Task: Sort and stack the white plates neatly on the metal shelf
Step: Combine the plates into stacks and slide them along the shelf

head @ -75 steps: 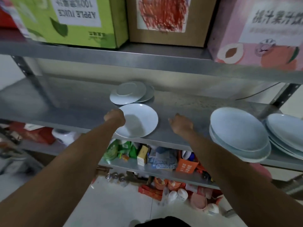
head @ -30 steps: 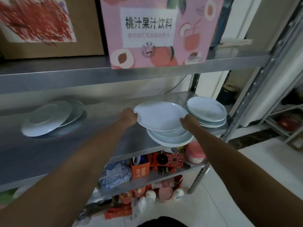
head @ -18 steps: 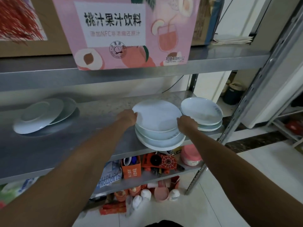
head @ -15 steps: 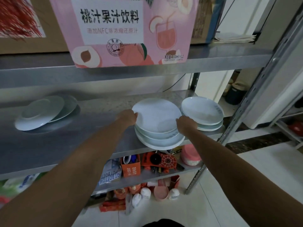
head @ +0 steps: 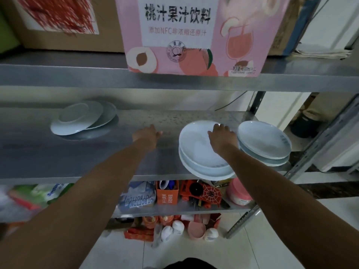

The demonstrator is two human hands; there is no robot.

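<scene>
Plates sit in three groups on the metal shelf (head: 48,162): a middle stack (head: 202,158) overhanging the front edge, a right stack (head: 264,140) touching it, and two loose plates (head: 81,118) far left, still unsorted. The right hand (head: 221,135) rests open-fingered on the middle stack; the left hand (head: 145,135) hovers empty over bare shelf between.

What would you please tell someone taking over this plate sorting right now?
Left hand: open, empty, over bare shelf.
Right hand: open, resting on the middle stack, gripping nothing.
Done: middle stack sits at the shelf's front edge, slightly overhanging; right stack beside it.
Left: two plates at the back left lie overlapped, the upper one upside down. Turn and stack them, then push the middle stack back.
</scene>
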